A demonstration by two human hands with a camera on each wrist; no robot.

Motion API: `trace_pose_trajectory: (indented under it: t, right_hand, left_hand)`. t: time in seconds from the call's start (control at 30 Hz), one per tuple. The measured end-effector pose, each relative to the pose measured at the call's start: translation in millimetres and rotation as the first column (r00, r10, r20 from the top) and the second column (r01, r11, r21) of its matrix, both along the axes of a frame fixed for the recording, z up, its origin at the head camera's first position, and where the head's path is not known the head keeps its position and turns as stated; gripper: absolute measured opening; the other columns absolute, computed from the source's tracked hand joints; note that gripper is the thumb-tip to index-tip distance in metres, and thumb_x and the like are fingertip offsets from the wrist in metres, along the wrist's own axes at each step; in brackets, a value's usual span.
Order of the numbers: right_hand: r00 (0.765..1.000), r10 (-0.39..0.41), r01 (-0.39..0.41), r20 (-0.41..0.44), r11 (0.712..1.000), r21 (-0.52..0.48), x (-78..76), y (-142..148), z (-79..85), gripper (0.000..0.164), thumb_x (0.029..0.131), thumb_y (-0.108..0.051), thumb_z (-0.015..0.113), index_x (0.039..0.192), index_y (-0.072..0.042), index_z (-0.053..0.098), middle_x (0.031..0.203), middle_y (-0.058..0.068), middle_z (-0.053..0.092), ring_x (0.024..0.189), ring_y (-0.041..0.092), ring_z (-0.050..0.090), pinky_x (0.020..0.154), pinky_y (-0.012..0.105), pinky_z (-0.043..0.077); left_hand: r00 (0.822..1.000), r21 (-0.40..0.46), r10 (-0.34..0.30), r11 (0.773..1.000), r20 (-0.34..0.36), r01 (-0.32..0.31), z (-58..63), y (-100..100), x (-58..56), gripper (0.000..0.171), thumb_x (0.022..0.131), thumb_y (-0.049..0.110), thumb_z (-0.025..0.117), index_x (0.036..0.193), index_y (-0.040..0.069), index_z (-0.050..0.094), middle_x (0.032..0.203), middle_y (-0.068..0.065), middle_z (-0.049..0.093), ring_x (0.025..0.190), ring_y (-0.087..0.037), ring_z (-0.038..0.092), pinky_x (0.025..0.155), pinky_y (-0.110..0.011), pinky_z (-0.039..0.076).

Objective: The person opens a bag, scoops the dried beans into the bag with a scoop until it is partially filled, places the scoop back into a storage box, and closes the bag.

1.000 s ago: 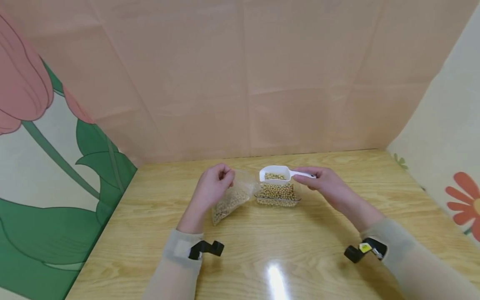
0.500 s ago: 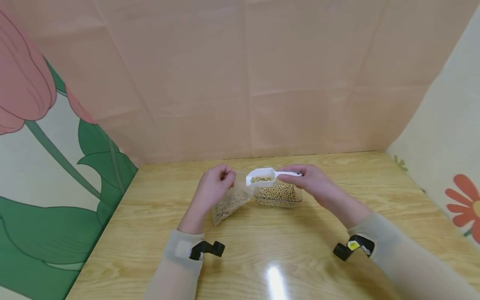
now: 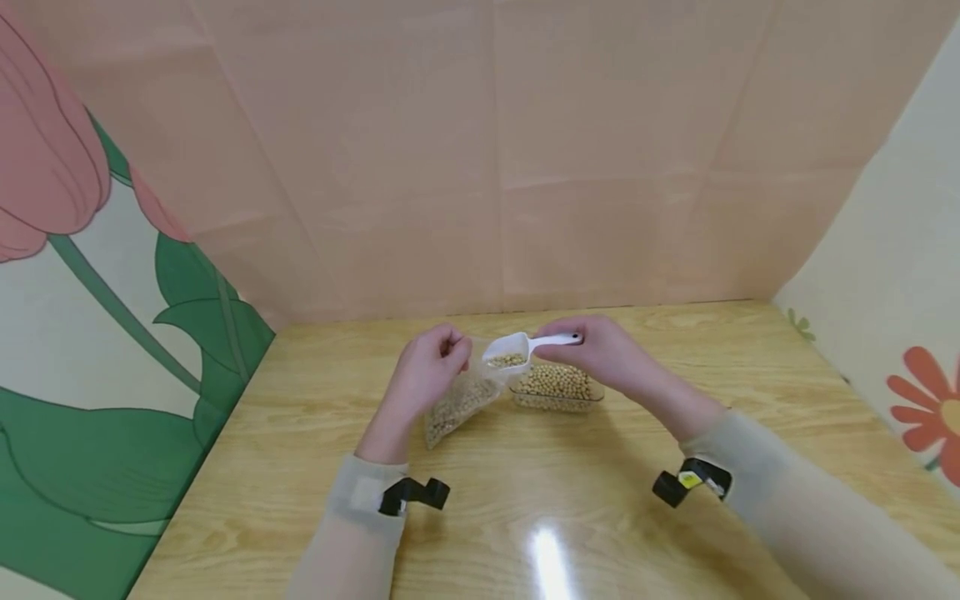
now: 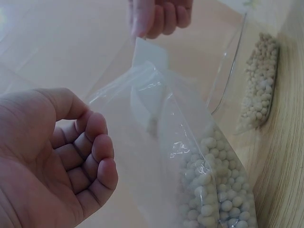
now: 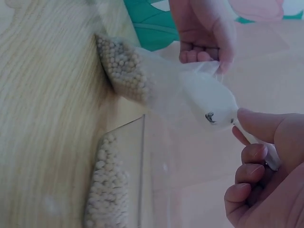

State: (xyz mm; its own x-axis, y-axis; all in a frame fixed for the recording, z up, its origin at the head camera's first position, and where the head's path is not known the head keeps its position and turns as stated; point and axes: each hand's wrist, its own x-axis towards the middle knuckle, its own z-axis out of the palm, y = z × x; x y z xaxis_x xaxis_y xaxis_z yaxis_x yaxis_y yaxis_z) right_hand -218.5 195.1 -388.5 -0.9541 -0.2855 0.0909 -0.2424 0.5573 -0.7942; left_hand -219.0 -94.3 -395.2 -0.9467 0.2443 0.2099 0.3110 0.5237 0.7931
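My left hand (image 3: 429, 371) pinches the top edge of a clear plastic bag (image 4: 142, 180) between thumb and forefinger. Pale round beans, like soybeans, fill the bag's lower part (image 5: 122, 66). In my right hand (image 3: 600, 350) is the handle of a white scoop (image 3: 508, 353), tilted down to the left with some beans in it. The scoop's front end lies inside the mouth of the bag, seen through the plastic in the left wrist view. Just right of the bag, below the scoop, stands a clear box (image 3: 558, 402) holding many more of the beans.
The wooden table (image 3: 480, 517) carries the bag and box. Behind it hangs a pinkish-beige cloth backdrop (image 3: 495, 167). A wall with a flower pattern (image 3: 97, 433) stands on the left, another (image 3: 885, 292) on the right.
My right hand has moved left with the scoop, from above the box to the bag's mouth. The scoop now tips more steeply. My left hand has stayed in place.
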Motion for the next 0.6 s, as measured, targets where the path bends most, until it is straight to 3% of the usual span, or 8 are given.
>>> trace_pose_trajectory:
  t: [0.23, 0.47, 0.6]
  right_hand:
    - [0.996, 0.038, -0.031, -0.081, 0.996, 0.086, 1.2, -11.5, 14.5, 0.032, 0.102, -0.039, 0.082, 0.125, -0.017, 0.083, 0.117, 0.004, 0.08, 0.098, 0.02, 0.074, 0.084, 0.042, 0.06]
    - [0.991, 0.039, -0.02, -0.125, 0.989, 0.147, 6.8, -18.7, 26.5, 0.027, 0.102, -0.031, 0.083, 0.123, -0.015, 0.084, 0.113, 0.004, 0.081, 0.086, 0.02, 0.071, 0.077, 0.042, 0.058]
    - [0.99, 0.044, -0.021, -0.138, 0.987, 0.159, 7.6, -18.2, 28.7, 0.026, 0.102, -0.03, 0.084, 0.122, -0.015, 0.084, 0.112, 0.004, 0.081, 0.087, 0.02, 0.071, 0.077, 0.042, 0.058]
  left_hand:
    - [1.0, -0.001, 0.002, 1.0, -0.005, -0.002, -0.1, -0.3, -1.4, 0.025, 0.114, 0.025, 0.06, 0.093, 0.013, 0.069, 0.082, -0.006, 0.07, 0.063, -0.019, 0.051, 0.059, -0.034, 0.043]
    - [1.0, 0.0, 0.019, 1.0, 0.006, -0.019, 1.8, 0.7, -1.0, 0.025, 0.114, 0.024, 0.061, 0.093, 0.013, 0.069, 0.081, -0.002, 0.069, 0.065, -0.02, 0.051, 0.061, -0.035, 0.044]
    - [1.0, 0.002, 0.019, 1.0, 0.004, -0.019, 1.1, 0.0, -0.9, 0.026, 0.113, 0.024, 0.061, 0.092, 0.012, 0.07, 0.081, -0.003, 0.069, 0.065, -0.02, 0.051, 0.063, -0.036, 0.044]
